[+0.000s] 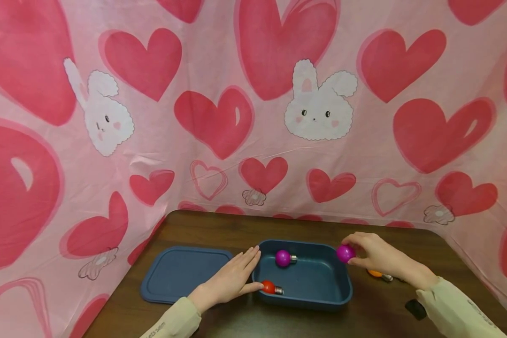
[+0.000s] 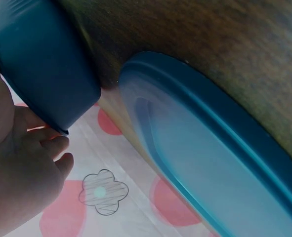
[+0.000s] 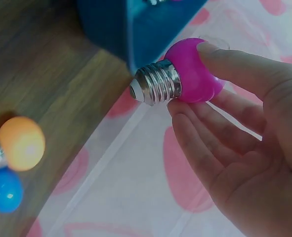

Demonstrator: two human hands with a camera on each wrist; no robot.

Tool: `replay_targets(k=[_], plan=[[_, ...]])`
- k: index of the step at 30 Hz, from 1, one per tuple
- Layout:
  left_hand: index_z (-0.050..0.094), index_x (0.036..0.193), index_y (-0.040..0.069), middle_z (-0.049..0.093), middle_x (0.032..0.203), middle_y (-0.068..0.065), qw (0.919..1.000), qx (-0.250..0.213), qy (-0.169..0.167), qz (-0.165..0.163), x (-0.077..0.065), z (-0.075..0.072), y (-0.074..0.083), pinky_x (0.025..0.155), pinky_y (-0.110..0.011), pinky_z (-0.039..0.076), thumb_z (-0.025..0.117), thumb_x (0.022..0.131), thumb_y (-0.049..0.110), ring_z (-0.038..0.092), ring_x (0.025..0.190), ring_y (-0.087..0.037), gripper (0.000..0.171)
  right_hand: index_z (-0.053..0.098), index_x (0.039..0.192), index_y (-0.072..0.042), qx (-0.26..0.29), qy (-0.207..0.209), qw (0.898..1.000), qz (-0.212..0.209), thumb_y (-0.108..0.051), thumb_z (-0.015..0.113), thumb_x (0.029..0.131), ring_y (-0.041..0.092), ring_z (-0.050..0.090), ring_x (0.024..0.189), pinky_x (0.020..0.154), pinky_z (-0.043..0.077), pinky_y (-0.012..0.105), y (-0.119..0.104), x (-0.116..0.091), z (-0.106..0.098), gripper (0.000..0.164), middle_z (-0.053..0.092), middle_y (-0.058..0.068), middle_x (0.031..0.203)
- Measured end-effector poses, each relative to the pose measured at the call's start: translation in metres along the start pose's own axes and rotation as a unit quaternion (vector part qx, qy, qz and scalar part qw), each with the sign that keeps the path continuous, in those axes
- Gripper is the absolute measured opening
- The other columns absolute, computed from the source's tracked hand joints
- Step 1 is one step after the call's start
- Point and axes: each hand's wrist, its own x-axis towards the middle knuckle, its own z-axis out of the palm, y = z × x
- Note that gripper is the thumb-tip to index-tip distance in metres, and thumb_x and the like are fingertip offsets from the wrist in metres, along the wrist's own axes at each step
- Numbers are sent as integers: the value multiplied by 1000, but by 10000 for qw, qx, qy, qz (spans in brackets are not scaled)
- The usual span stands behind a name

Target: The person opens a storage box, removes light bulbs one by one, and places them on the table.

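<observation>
A magenta light bulb (image 3: 197, 69) with a silver screw base is pinched between the thumb and fingers of my right hand (image 1: 373, 253), at the right rim of a dark blue plastic box (image 1: 308, 279). In the right wrist view its base points away from the palm. Inside the box lie another magenta bulb (image 1: 283, 258) at the back left and a red bulb (image 1: 268, 287) at the front left. My left hand (image 1: 232, 277) touches the box's left rim with fingers extended, its thumb close to the red bulb.
A flat blue lid (image 1: 186, 274) lies on the wooden table left of the box. Right of the box are an orange bulb (image 3: 21, 143) and a blue bulb (image 3: 5, 190), partly under the right arm. A small black object (image 1: 416, 309) lies at the front right. Heart-patterned cloth surrounds the table.
</observation>
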Motion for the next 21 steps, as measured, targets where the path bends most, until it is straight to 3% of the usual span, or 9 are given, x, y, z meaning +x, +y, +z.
replay_targets(k=[6, 15, 21], plan=[[29, 156, 4, 26, 165, -11, 10000, -2, -25, -31, 0, 0, 0, 122, -46, 31, 42, 98, 62, 29, 152, -26, 82, 68, 103, -3, -40, 105, 9999, 101, -14, 86, 72, 3, 61, 77, 64, 56, 22, 14, -19, -4, 38, 70, 2, 91], [29, 156, 5, 26, 165, -11, 10000, -17, -32, -51, 0, -1, 0, 122, -46, 30, 43, 98, 62, 29, 152, -27, 82, 67, 101, 1, -172, 135, 9981, 582, -14, 86, 73, -3, 61, 74, 62, 57, 24, 38, -48, -14, 37, 70, -1, 86], [29, 156, 5, 26, 165, -10, 10000, -46, -59, -63, 1, 0, 0, 122, -46, 30, 43, 98, 62, 28, 153, -26, 83, 69, 98, 1, -423, 35, 9910, 1270, -17, 87, 71, -3, 59, 70, 61, 55, 23, 56, -70, -20, 37, 70, -3, 84]])
